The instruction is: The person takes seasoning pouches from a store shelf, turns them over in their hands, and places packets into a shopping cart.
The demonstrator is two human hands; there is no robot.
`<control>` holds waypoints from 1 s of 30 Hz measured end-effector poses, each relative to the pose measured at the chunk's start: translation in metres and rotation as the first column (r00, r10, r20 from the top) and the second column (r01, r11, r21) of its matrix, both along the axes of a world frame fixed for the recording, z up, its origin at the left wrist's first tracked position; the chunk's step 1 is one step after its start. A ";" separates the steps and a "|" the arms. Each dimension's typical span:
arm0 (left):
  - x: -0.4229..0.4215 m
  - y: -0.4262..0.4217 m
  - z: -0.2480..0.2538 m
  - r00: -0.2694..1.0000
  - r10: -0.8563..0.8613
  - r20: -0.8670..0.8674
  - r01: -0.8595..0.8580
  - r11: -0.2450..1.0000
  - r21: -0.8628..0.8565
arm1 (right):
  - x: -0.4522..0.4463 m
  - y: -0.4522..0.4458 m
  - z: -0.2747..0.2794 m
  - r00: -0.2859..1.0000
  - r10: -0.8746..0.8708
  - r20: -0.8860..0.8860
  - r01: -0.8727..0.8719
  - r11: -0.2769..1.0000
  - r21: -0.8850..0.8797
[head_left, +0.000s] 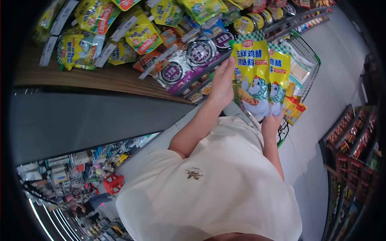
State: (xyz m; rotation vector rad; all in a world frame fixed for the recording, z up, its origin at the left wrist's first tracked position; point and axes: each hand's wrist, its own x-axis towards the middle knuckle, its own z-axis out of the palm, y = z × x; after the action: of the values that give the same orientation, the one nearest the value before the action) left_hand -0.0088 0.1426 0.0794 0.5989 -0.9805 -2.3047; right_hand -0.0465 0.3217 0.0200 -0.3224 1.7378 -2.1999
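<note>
Two yellow and green seasoning packets with a chicken picture are held up before me, one partly overlapping the other. My left hand (223, 82) pinches the left edge of the front packet (252, 72). Low on the packets, my right hand (272, 122) grips the bottom of the rear packet (278, 76); part of its fingers is hidden behind them. Behind the packets stands a wire shopping cart (311, 76) with a clear-wrapped item (299, 68) and yellow-red packets (294, 109) in it.
At the upper left, a wooden-edged shelf (120, 82) bears yellow bags and silver-purple packs (199, 52). Another stocked shelf (350, 140) stands at the right, across the tiled floor (309, 152). A red stool (113, 183) is at the lower left, near a person.
</note>
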 end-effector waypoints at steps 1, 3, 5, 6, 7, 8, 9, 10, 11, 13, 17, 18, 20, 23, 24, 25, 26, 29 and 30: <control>0.005 -0.003 0.003 1.000 -0.027 0.002 0.027 0.999 -0.031 | -0.001 0.001 -0.004 0.999 0.012 -0.039 -0.013 1.000 -0.021; 0.005 -0.001 0.006 1.000 0.012 0.006 -0.012 0.999 -0.035 | -0.002 0.003 -0.003 0.998 0.037 -0.043 -0.035 0.998 0.053; 0.006 -0.002 0.004 1.000 0.006 0.008 -0.006 1.000 -0.004 | -0.003 0.006 -0.007 0.996 0.084 -0.021 -0.082 0.992 0.096; 0.008 -0.002 0.005 1.000 -0.017 0.001 0.017 1.000 0.000 | -0.001 0.006 -0.004 0.997 0.082 -0.013 -0.081 0.995 0.061; 0.008 0.000 0.011 1.000 -0.005 0.006 0.005 1.000 -0.005 | 0.000 0.003 0.003 0.996 0.084 -0.009 -0.084 0.996 0.020; 0.007 0.000 0.014 1.000 -0.014 -0.002 0.014 1.000 0.001 | 0.000 0.001 0.008 0.996 0.092 -0.007 -0.092 0.995 -0.026; 0.009 0.000 0.016 1.000 -0.016 -0.007 0.016 1.000 0.005 | 0.000 0.003 0.010 0.995 0.097 0.004 -0.097 0.995 -0.017; 0.010 0.000 0.018 1.000 -0.001 -0.001 0.001 1.000 -0.005 | -0.001 0.003 0.011 0.994 0.108 0.013 -0.107 0.994 -0.011; 0.011 0.000 0.018 1.000 -0.008 -0.002 0.008 1.000 0.000 | 0.000 0.003 0.011 0.992 0.121 0.022 -0.121 0.993 -0.008; 0.011 -0.002 0.020 1.000 -0.013 -0.013 0.013 1.000 0.004 | 0.001 0.003 0.009 0.993 0.118 0.023 -0.118 0.993 -0.006; 0.012 -0.001 0.018 0.999 0.019 0.034 -0.017 0.999 -0.048 | 0.000 0.002 0.008 0.991 0.128 0.024 -0.128 0.992 -0.018; 0.012 -0.001 0.017 0.999 0.029 0.023 -0.028 0.999 -0.036 | -0.001 0.002 0.007 0.992 0.128 0.022 -0.128 0.992 -0.023; 0.012 -0.001 0.016 0.999 0.048 0.002 -0.048 0.999 -0.010 | -0.002 0.003 0.000 0.989 0.140 0.047 -0.137 0.989 -0.062; 0.015 -0.007 0.016 0.998 0.055 0.011 -0.055 0.998 -0.013 | -0.001 0.003 -0.003 0.982 0.142 0.125 -0.124 0.982 -0.140; 0.017 -0.012 0.011 0.999 0.043 0.020 -0.043 0.999 -0.022 | -0.001 0.003 -0.003 0.978 0.139 0.158 -0.113 0.979 -0.168; 0.018 -0.016 0.008 1.000 0.022 0.011 -0.022 0.999 0.044 | -0.001 0.002 0.000 0.975 0.139 0.171 -0.108 0.978 -0.178; 0.020 -0.020 0.008 1.000 0.000 0.000 0.000 0.994 0.110 | -0.002 0.002 0.003 0.973 0.139 0.184 -0.104 0.977 -0.188; 0.024 -0.026 0.001 0.993 -0.080 -0.087 0.097 0.971 0.217 | -0.005 0.002 0.004 0.967 0.151 0.206 -0.106 0.971 -0.216; 0.029 -0.034 -0.005 0.972 -0.165 -0.169 0.202 0.950 0.236 | -0.006 0.003 0.003 0.965 0.156 0.212 -0.107 0.968 -0.225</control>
State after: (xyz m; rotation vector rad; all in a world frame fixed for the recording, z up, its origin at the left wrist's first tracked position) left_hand 0.0206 0.1088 0.0747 0.4428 -0.7050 -2.6228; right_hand -0.0523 0.3246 0.0233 -0.2174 1.3272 -2.2292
